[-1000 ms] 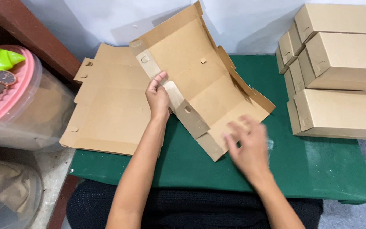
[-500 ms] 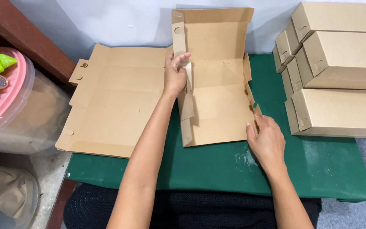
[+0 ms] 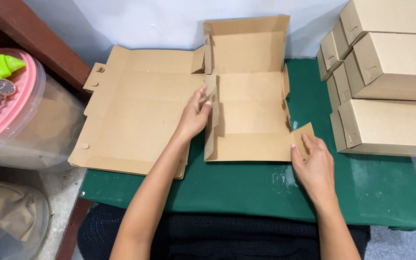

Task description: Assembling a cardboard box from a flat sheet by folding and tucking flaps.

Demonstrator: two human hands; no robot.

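Cardboard box (image 3: 249, 115): left hand (image 3: 194, 115) fingers pinch its left flap, right hand (image 3: 314, 166) grips the corner flap.

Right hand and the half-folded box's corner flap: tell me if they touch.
Touching. The head view shows the right hand with its thumb and fingers pressed on the corner flap of the half-folded box.

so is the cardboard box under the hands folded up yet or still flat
Partly folded: the cardboard box has its back panel and left side flap raised, held by the left hand; its base lies flat.

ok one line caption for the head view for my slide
Left hand and right hand fold a cardboard box on a green table.
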